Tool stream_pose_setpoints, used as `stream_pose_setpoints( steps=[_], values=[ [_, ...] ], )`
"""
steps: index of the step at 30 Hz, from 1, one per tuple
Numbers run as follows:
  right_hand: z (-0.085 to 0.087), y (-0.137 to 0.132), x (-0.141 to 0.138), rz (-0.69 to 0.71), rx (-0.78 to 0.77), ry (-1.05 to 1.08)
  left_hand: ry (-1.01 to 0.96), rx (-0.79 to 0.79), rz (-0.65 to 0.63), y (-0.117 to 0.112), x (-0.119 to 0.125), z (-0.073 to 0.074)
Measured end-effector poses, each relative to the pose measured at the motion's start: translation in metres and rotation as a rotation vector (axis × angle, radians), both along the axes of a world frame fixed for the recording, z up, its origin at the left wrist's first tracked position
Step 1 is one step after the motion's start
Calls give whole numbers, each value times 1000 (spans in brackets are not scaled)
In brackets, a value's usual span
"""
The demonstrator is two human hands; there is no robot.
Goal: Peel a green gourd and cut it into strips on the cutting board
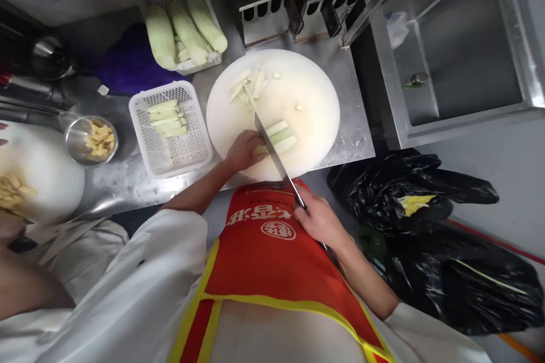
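Observation:
My right hand (319, 216) is closed around the handle of a long kitchen knife (272, 147). Its blade slants across a round white cutting board (319, 82). Left of the blade, my left hand (244, 150) presses curled fingers on a pale green vegetable piece (260, 150), partly hidden by fingers and knife. Against the blade's right side lie cut vegetable lengths (281, 135), side by side. Thin pale trimmings (240, 85) are heaped at the far left of the board, around the knife tip.
A white basket (200, 153) left of the board holds several cut lengths. Behind it, another basket (217, 60) holds large peeled vegetables (187, 31). A steel bowl (70, 142), a co-worker's arm (29, 278), knife racks (266, 25), a sink (468, 51) and black bags (468, 272) surround me.

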State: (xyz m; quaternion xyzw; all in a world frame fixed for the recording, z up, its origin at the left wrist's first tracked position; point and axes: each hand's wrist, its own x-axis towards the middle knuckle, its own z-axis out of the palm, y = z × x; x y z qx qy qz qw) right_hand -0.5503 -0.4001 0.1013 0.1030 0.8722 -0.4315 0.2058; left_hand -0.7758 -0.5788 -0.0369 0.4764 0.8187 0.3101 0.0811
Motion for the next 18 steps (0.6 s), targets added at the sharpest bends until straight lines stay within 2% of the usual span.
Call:
stream_pose_setpoints(
  steps=[8, 12, 18],
  values=[
    [8, 1, 4, -2, 34, 14, -13, 13, 18, 2, 2, -3],
    [7, 3, 3, 2, 35, -4, -31, 46, 19, 1, 2, -5],
    [2, 2, 2, 7, 26, -17, -55, -16, 11, 2, 2, -5]
  ],
)
